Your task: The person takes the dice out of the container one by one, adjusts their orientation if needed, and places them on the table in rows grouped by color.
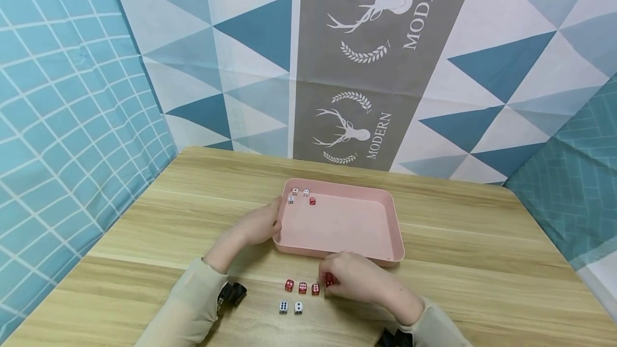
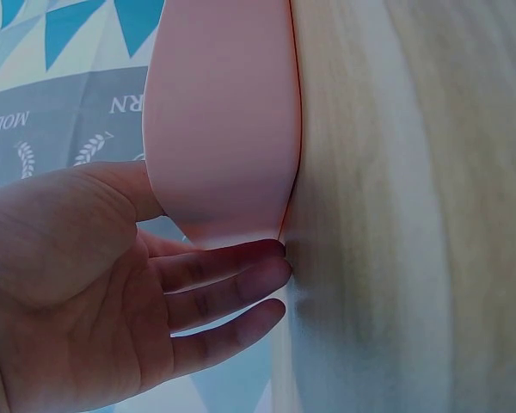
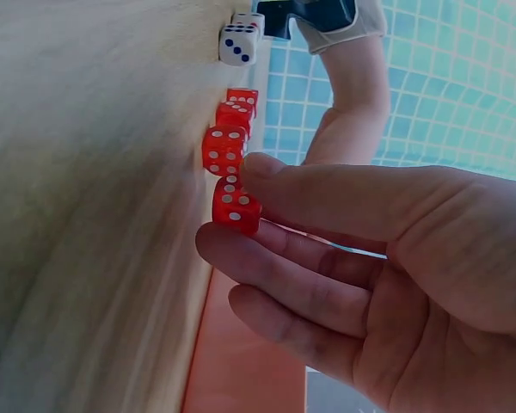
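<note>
A shallow pink tray (image 1: 337, 224) lies on the table. My left hand (image 1: 255, 224) holds its left side; in the left wrist view the thumb of that hand (image 2: 86, 275) goes behind the tray wall (image 2: 228, 112), with fingers by its lower edge. In front of the tray, my right hand (image 1: 359, 278) pinches a red die (image 3: 236, 206) between thumb and fingers, low at the tabletop. Whether that die touches the table is unclear. Beside it stand three red dice (image 1: 302, 287) in a row. Two white dice, one at the left (image 1: 283, 307), sit nearer me.
Inside the tray's far left corner are three white dice, one of them (image 1: 306, 192) at the back, and one red die (image 1: 312, 201). The wooden table (image 1: 458, 261) extends to both sides. Patterned cloth (image 1: 260, 58) hangs behind it. Dark straps (image 1: 232, 293) circle the wrists.
</note>
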A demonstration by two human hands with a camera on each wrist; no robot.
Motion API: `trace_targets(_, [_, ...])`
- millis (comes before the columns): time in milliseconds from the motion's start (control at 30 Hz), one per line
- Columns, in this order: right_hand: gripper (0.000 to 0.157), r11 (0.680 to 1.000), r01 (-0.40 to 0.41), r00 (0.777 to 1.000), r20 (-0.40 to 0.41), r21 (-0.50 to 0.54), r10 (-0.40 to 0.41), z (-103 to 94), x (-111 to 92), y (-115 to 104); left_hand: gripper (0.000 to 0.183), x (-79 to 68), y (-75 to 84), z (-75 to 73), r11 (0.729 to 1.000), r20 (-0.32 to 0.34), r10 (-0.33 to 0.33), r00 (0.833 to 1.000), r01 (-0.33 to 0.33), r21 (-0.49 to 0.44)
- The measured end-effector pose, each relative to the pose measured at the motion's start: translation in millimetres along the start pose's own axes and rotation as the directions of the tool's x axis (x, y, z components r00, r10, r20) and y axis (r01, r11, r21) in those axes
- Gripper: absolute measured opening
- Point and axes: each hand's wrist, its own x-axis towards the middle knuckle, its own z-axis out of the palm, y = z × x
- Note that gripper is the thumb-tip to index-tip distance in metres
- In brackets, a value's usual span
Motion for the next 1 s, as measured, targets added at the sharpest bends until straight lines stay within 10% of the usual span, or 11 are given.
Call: trace_targets(1000, [0.011, 1.0, 0.017, 0.999, -0.041, -0.006, -0.018, 3.1, 2.5, 0.5, 0.063, -0.2, -1.5, 0.8, 1.0, -0.007, 0.012, 1.0, -0.012, 0.007])
